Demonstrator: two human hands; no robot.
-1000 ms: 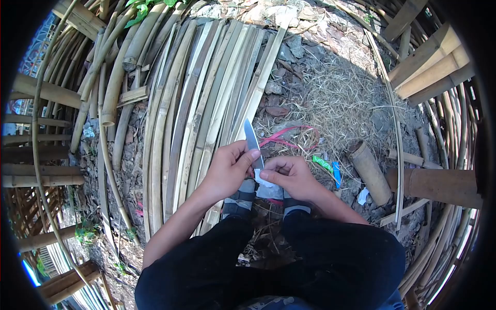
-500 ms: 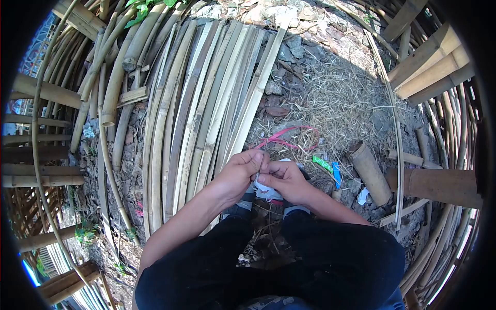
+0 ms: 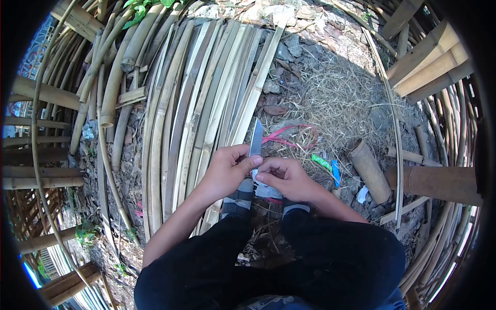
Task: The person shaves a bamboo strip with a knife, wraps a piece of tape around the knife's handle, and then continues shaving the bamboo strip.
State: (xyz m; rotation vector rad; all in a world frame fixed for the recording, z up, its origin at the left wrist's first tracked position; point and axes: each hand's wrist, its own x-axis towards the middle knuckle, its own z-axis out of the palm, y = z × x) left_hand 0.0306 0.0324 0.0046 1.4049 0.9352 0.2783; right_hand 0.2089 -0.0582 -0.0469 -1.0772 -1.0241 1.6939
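Note:
A knife [image 3: 257, 138] points upward between my hands, its flat grey blade showing above the fingers. My left hand [image 3: 227, 168] is closed, with thumb and forefinger pinching the lower part of the blade. Close against it from the other side, my right hand [image 3: 287, 178] is closed around the lower end of the knife, where the handle is mostly hidden by the fingers. Below the hands, something whitish [image 3: 266, 190] lies between my feet; I cannot make out what it is. Just beyond the blade, a pink strap [image 3: 281, 135] lies looped on the ground.
Split bamboo strips [image 3: 206, 103] lie side by side at left. Dry shavings [image 3: 336, 98] cover the ground ahead. On the right are a short bamboo piece [image 3: 370, 173], a green wrapper [image 3: 321, 163] and a blue wrapper [image 3: 336, 173]. Bamboo poles [image 3: 442, 188] stand along both sides.
The knife blade has come into view, standing up between my hands. My left hand has shifted slightly left and down, and its grip has turned to pinch the blade.

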